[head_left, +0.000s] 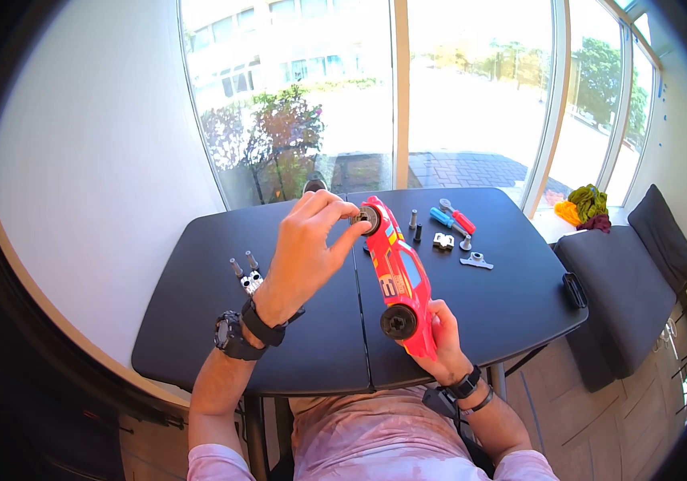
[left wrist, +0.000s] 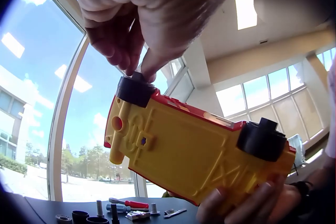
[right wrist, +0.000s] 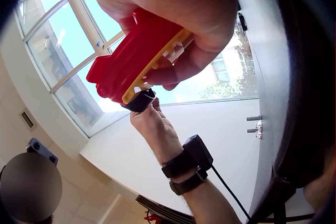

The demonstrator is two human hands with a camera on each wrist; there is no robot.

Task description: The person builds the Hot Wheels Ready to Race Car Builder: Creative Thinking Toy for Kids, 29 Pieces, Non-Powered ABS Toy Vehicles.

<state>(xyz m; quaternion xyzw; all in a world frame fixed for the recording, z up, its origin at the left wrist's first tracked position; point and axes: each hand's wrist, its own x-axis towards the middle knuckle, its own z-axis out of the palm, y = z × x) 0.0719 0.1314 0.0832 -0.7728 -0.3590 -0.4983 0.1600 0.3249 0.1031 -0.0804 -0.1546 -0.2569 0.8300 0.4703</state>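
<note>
A red toy race car (head_left: 411, 276) is held up over the table, nose pointing away, its yellow underside (left wrist: 181, 145) facing the left wrist camera. My right hand (head_left: 445, 346) grips the car's rear end, fingers under the yellow base and thumb on the red body. With thumb and fingertips, my left hand (head_left: 307, 240) pinches the dark bolt (left wrist: 137, 77) standing out of the front black wheel (left wrist: 135, 92). The rear wheel (head_left: 398, 321) has a similar stub (left wrist: 268, 124) at its hub. The fingertips partly hide the front wheel's hub in the head view.
On the black table (head_left: 311, 337) lie a blue screwdriver (head_left: 446, 218), a red-handled tool (head_left: 462, 220), a white block (head_left: 443, 240), a grey flat part (head_left: 477, 261) and upright bolts (head_left: 413, 218). A silver engine-like piece (head_left: 252, 280) sits at left. A dark case (head_left: 574, 290) lies by the right edge.
</note>
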